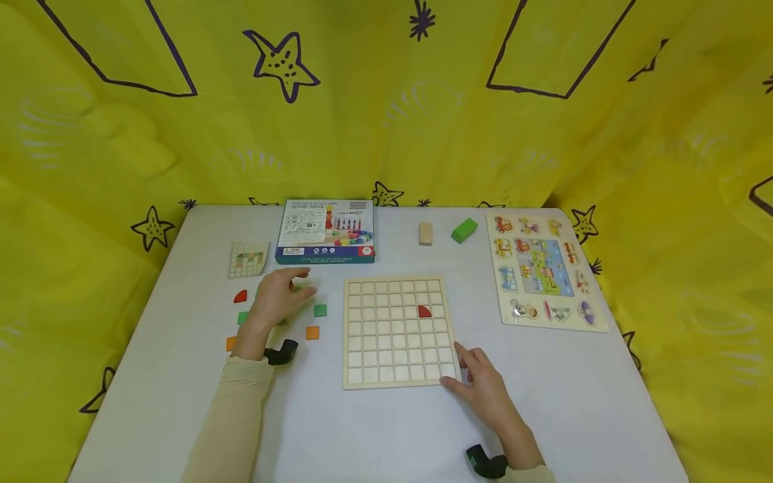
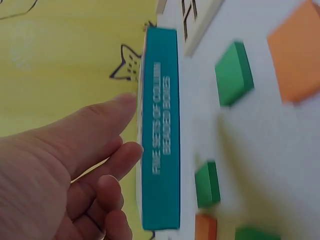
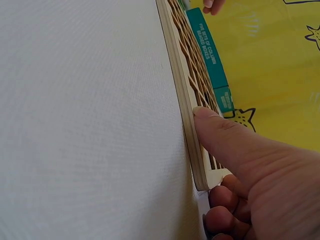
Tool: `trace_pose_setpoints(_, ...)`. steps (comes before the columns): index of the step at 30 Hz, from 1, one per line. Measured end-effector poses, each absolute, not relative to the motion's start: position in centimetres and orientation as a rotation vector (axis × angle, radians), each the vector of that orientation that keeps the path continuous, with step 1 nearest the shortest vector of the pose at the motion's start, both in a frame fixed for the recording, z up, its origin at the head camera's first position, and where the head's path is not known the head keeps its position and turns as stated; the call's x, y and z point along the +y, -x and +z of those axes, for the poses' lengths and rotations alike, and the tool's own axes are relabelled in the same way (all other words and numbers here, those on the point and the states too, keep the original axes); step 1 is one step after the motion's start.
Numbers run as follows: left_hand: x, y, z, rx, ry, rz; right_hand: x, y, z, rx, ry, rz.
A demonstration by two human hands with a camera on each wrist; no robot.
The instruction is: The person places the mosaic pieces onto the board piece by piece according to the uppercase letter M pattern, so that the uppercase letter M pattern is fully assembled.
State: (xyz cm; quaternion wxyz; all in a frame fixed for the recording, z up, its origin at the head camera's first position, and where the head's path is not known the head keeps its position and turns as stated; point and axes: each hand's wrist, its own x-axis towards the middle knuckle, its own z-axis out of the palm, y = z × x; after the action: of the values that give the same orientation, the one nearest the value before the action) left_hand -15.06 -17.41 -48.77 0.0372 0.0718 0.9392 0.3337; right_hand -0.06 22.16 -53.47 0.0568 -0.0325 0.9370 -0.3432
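My left hand [image 1: 274, 298] hovers above small tiles left of the wooden grid board [image 1: 346, 335], thumb and fingers apart and holding nothing. Right of it lie a green square tile [image 1: 321, 310] and an orange square tile [image 1: 312, 333]. A red quarter-round tile [image 1: 240, 296], a green tile [image 1: 243, 317] and an orange tile [image 1: 231, 344] lie to its left, some partly hidden. One red quarter-round piece [image 1: 425, 311] sits in a cell of the board. My right hand [image 1: 486, 396] grips the board's near right corner, its thumb [image 3: 220, 127] on the rim and fingers at the side.
A pattern card [image 1: 247, 260] lies at the far left beside a flat box [image 1: 326, 231]. Behind the board are a plain wooden block [image 1: 425, 234] and a green block [image 1: 464, 231]. A picture puzzle [image 1: 546, 272] lies at the right. Yellow cloth surrounds the table.
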Motion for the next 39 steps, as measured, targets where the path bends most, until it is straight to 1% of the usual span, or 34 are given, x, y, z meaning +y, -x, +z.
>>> trace_pose_setpoints(6,-19.7,14.9,-49.1,2.866,-0.184,1.039,22.1,0.0,-53.5,2.861,0.105,-1.037)
trace_pose_setpoints(13,-20.7,14.5,-49.8,2.788,-0.125,1.03,22.0,0.0,-53.5,2.863,0.117,-1.057)
trace_pose_setpoints(16,-20.8,14.5,-50.2,2.772,-0.125,0.999,22.0,-0.1,-53.5,2.867,0.125,-1.062)
trace_pose_setpoints(26,-20.6,15.1,-50.8,2.822,-0.243,0.885,22.1,0.0,-53.5,2.871,0.109,-1.04)
trace_pose_setpoints(32,-20.6,15.0,-50.6,2.893,-0.292,0.823,22.1,0.0,-53.6,2.853,0.095,-1.04)
trace_pose_setpoints(39,-20.3,14.8,-50.5,2.92,-0.273,0.784,22.3,0.0,-53.9,2.865,0.117,-1.053)
